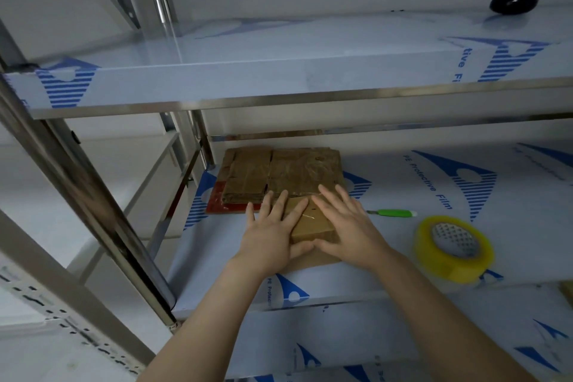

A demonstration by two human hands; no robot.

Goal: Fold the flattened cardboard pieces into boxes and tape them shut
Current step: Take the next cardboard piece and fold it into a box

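The left hand (pixel 273 228) and right hand (pixel 347 226) lie palm-down side by side, stretched forward, fingers straight and slightly spread, thumb tips almost touching.

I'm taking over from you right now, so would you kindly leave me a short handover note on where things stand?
Left hand: open, flat on the small box, pressing its top.
Right hand: open, flat on the box's right side.
Box: closed, with what looks like a shiny tape strip over the top.
Flat cardboard stack: just behind the box.
Tape roll and green knife: to the right.
Done: one box folded, apparently taped.
Left: the stack.
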